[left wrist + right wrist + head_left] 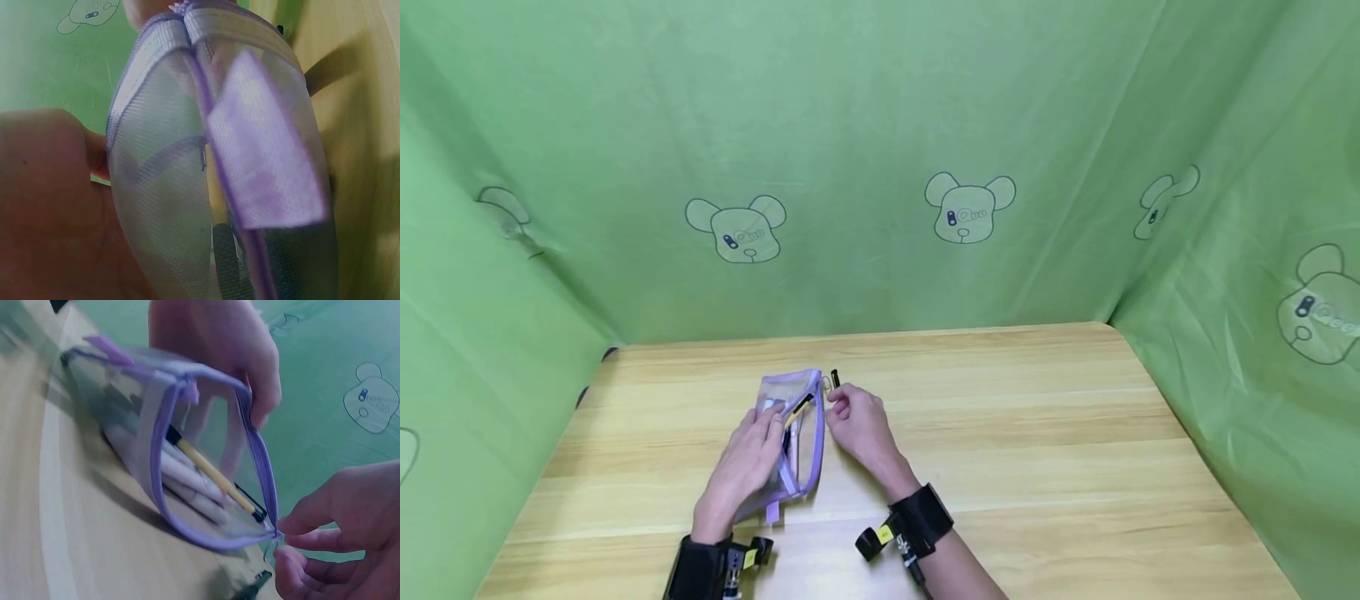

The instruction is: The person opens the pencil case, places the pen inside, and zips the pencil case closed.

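A see-through mesh pencil case (808,450) with purple trim lies on the table, its zipped mouth gaping toward the right. Inside it, a yellow-and-black pen (212,475) leans across the opening over several pale pens (187,487). My left hand (748,454) grips the case's upper side, fingers at the rim of the mouth. With thumb and fingertips, my right hand (859,421) pinches the far corner of the zipper. A small dark piece (253,586) hangs by that corner, next to a thin loop. A purple fabric tab (269,150) sticks out from the near end.
The wooden table (1037,433) reaches to green cloth (865,125) printed with bear heads, which hangs behind and at both sides. Each wrist wears a black strap (922,518) with a small camera.
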A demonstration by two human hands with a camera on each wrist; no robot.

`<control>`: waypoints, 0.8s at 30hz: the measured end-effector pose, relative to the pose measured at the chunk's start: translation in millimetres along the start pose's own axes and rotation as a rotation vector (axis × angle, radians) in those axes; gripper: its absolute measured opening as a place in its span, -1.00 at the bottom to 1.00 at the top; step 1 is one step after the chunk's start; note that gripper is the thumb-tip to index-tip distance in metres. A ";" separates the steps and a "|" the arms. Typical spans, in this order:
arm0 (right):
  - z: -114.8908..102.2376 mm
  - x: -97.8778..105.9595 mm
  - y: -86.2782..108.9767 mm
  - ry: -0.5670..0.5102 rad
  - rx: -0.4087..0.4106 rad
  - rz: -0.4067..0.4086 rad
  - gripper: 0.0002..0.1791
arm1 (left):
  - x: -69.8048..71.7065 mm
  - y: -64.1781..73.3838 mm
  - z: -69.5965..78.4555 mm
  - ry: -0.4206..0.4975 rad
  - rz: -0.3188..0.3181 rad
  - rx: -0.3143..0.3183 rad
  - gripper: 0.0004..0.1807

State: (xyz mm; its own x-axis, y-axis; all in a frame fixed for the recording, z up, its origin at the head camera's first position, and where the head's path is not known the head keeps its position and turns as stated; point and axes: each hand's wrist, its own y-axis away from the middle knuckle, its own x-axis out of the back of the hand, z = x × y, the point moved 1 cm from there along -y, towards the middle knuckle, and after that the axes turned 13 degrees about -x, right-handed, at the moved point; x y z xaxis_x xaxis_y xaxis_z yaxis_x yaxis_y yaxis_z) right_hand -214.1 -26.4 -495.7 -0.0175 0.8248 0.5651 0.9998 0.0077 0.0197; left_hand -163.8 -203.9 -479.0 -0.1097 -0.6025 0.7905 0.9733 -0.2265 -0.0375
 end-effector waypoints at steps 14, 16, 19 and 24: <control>13.9 1.1 -6.4 0.219 0.035 0.173 -0.61 | -0.9 1.5 -1.0 0.008 0.000 0.008 -0.36; 15.8 -1.1 -6.1 0.242 0.044 0.181 -0.61 | -1.0 1.7 -1.1 0.010 0.000 0.010 -0.37; 17.8 -4.4 -5.4 0.276 0.055 0.192 -0.61 | -0.7 1.9 -0.7 0.011 0.002 0.014 -0.37; 19.5 -9.0 -4.4 0.352 0.058 0.213 -0.59 | -1.1 2.6 -0.6 0.010 0.002 0.017 -0.36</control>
State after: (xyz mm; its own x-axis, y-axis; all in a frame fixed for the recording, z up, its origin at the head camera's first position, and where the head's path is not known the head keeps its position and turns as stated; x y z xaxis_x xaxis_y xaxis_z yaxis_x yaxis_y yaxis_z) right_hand -218.1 -22.8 -516.9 0.1966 0.5682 0.7991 0.9804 -0.1021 -0.1686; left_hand -161.3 -204.2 -480.4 -0.1097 -0.6107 0.7842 0.9768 -0.2120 -0.0285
